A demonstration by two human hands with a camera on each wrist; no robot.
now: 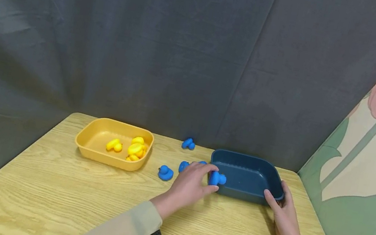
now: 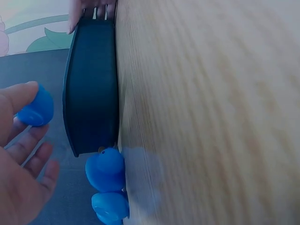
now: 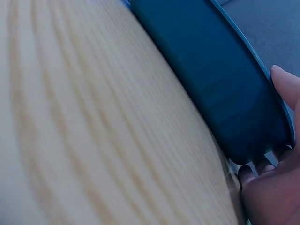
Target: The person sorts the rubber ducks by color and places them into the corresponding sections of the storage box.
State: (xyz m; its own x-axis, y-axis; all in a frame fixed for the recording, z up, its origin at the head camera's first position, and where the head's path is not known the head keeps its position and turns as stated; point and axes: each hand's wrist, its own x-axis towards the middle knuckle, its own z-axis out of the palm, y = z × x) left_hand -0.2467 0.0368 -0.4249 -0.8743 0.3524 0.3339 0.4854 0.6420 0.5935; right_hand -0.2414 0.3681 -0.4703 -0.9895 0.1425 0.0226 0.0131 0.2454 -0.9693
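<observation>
My left hand (image 1: 192, 183) pinches a blue rubber duck (image 1: 216, 178) between thumb and fingers, at the left rim of the dark blue basin (image 1: 242, 195). In the left wrist view that duck (image 2: 41, 108) is held higher than the basin's rim. My right hand (image 1: 283, 218) grips the basin's right end, thumb at the rim and fingers against the outer wall, as the right wrist view also shows. Two blue ducks (image 2: 107, 168) sit beside the basin's near end in the left wrist view; in the head view my left hand partly covers them.
A yellow basin (image 1: 101, 157) with several yellow ducks (image 1: 135, 149) stands at the left. One blue duck (image 1: 165, 173) sits between the basins, another (image 1: 189, 143) near the table's back edge. A dark curtain (image 1: 170, 47) hangs behind the wooden table (image 1: 57, 195).
</observation>
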